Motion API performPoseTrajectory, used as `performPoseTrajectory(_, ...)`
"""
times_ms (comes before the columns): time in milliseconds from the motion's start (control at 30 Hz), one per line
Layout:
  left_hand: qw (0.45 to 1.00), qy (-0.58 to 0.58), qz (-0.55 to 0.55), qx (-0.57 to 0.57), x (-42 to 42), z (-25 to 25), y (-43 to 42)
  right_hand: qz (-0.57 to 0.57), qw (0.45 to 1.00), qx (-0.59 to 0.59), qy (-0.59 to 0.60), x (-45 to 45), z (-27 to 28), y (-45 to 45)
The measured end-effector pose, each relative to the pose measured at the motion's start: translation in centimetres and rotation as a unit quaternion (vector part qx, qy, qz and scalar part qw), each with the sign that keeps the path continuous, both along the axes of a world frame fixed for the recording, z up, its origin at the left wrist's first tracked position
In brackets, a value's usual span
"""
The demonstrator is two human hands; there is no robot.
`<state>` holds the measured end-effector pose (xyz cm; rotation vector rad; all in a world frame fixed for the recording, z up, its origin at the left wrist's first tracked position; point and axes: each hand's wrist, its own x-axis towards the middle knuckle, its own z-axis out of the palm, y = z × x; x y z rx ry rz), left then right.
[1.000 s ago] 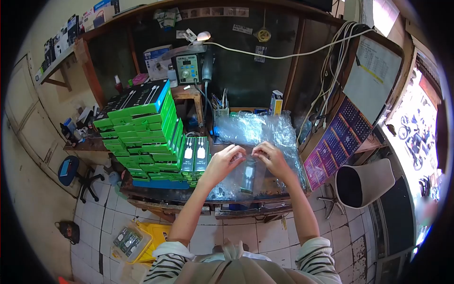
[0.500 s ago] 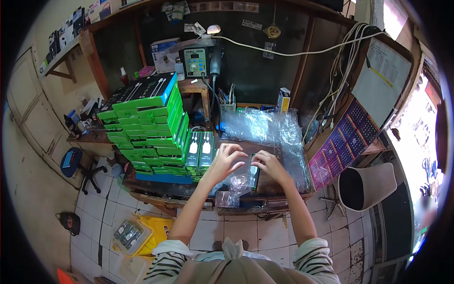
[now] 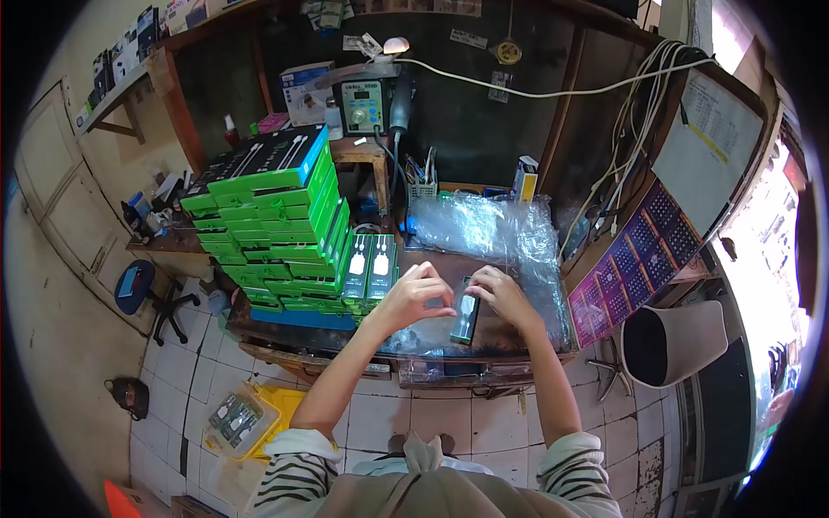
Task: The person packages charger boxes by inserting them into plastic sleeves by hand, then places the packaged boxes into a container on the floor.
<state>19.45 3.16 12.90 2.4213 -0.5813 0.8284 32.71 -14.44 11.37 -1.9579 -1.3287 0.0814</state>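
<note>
A slim dark box (image 3: 464, 325) with a white picture and green edges lies at the front of the workbench. My right hand (image 3: 505, 298) has its bent fingers on the box's upper right part, gripping it. To the left, my left hand (image 3: 419, 298) is closed, fingertips together close to the box's left side; whatever they pinch is hidden. Similar boxes (image 3: 370, 268) stand in a row beyond my left wrist. Next to them rises a tall stack of green-sided boxes (image 3: 276, 229).
Clear plastic wrap (image 3: 471, 226) covers the bench's back right. A soldering or hot-air station (image 3: 363, 108) sits on a small wooden stand (image 3: 358, 154). Behind my right hand hang white cables (image 3: 635, 129). A yellow crate (image 3: 275, 414) and a white chair (image 3: 691, 341) stand on the floor.
My left hand's fingers have closed and come nearer the box. The clear film between my hands no longer shows there. My right hand stays at the box, its fingers more bent.
</note>
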Motion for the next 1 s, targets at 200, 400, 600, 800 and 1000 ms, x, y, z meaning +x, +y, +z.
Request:
performPoseTrajectory(200, 0.996, 0.053, 0.043, -0.052, -0.8, -1.6, 0.3, 0.054, 0.993, -0.008, 0.103, 0.4, -1.6, 0.1)
performPoseTrajectory(400, 0.994, 0.022, 0.1, -0.031, -1.7, -2.1, 1.1, -0.082, 0.884, 0.206, 0.412, 1.1, -5.9, 0.2)
performPoseTrajectory(600, 0.993, 0.007, 0.112, -0.027, -2.5, -2.2, 1.2, -0.304, 0.932, -0.111, 0.163, 0.4, -14.1, 1.5)
performPoseTrajectory(800, 0.991, 0.01, 0.13, -0.017, -3.0, -1.5, 0.9, -0.358, 0.897, -0.22, 0.137, -2.1, -12.6, 3.8)
performPoseTrajectory(1000, 0.993, -0.012, 0.121, -0.009, -3.5, -0.9, 0.7, -0.257, 0.815, -0.009, 0.519, 0.9, -12.3, 2.4)
